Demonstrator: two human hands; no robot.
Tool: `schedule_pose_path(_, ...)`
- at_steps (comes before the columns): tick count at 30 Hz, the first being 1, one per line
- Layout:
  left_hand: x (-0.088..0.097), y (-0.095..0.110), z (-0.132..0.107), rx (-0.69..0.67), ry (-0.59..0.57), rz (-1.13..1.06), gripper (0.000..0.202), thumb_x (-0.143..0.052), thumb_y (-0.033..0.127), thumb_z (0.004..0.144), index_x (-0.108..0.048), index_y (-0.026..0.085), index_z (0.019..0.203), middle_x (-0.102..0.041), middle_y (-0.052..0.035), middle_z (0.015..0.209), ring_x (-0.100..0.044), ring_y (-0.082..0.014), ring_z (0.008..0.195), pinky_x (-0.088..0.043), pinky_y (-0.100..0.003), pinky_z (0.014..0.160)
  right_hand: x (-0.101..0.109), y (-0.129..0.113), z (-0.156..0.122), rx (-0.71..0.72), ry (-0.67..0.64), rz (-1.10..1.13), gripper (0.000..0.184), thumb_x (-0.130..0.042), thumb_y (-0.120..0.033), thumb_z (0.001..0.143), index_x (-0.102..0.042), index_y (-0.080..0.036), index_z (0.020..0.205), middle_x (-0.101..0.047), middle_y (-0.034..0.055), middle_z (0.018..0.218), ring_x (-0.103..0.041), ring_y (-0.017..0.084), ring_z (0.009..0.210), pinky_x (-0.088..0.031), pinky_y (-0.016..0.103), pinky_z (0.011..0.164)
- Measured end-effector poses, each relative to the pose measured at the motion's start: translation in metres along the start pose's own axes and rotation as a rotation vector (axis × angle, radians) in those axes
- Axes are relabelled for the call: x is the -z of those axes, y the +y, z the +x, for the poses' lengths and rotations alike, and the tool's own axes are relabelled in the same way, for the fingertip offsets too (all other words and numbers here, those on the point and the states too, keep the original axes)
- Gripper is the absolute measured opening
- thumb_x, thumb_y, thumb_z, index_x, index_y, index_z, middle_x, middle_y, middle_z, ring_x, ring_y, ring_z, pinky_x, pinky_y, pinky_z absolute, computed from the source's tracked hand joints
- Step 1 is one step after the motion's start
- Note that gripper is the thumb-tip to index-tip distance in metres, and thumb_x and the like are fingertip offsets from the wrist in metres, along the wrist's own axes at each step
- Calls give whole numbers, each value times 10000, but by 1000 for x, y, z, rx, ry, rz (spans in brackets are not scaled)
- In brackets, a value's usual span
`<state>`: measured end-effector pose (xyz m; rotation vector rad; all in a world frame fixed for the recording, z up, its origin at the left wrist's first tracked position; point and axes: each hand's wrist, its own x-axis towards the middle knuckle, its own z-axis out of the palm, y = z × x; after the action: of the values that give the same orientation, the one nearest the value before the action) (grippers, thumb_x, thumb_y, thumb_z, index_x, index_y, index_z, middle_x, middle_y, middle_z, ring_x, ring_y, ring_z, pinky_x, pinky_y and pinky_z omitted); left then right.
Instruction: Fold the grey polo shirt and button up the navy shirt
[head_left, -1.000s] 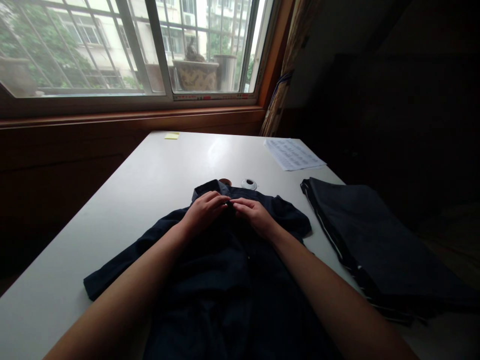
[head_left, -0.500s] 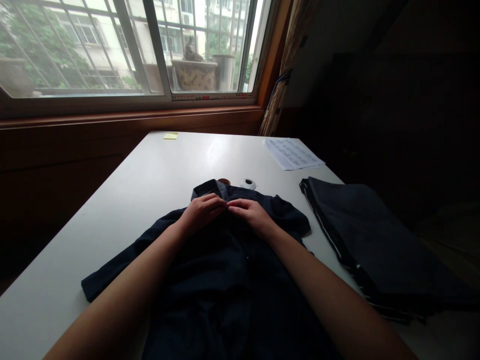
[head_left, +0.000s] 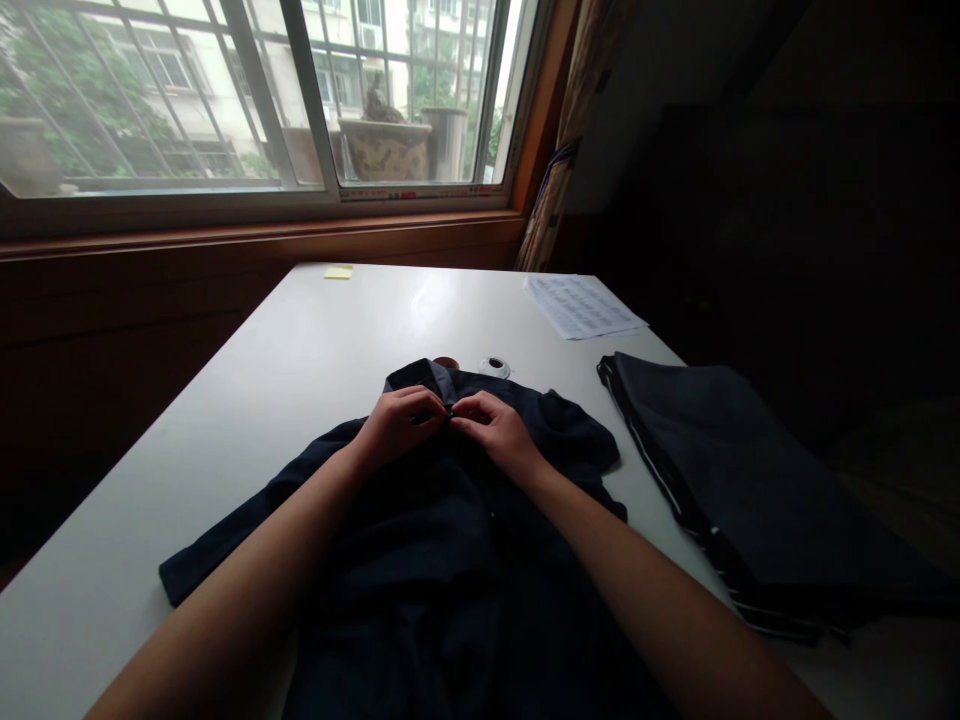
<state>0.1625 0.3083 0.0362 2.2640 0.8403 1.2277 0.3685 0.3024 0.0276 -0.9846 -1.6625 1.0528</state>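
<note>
A dark navy long-sleeved jacket or shirt (head_left: 405,560) lies spread on the white table, its collar (head_left: 416,375) at the far end. Just below the collar, my left hand (head_left: 401,422) pinches the garment's front with thumb and fingers. My right hand (head_left: 499,430) pinches the same spot from the other side, the fingertips of both hands almost meeting. A small dark bit shows between the fingertips, too small to name for certain. One sleeve (head_left: 225,540) stretches out to the left under my left forearm.
Past the collar stand a white round spool-like item (head_left: 494,368) and a brown round item (head_left: 447,363), partly hidden. Folded dark cloth (head_left: 735,460) lies at the right. Printed sheets (head_left: 581,307) and a yellow sticky note (head_left: 338,272) rest on the far part of the table (head_left: 247,380).
My fingers have arched up a little and the gap between thumb and fingers shows more in both hands. The garment has stayed in place.
</note>
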Motion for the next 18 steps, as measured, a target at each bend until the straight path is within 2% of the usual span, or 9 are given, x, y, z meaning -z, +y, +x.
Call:
schedule_pose_path(10,0,2,2,1,-11,76,44,-622,166,863,-660,185,874,-679,-51,879,-646,-151,791,-531,-274,742,1,-3,0,-125,-35,60,260,-766,-342,741,-713,-195,949,-711,43,927,-662,208,895,-513,343,832)
schedule_pose_path(18,-1,-1,1,-60,-46,139,100,-575,142,877,-656,196,899,-673,-54,921,-651,-152,824,-544,-273,758,1,2,-1,-32,1,-38,195,-739,-358,781,-731,-222,920,-698,38,925,-652,210,889,-509,343,821)
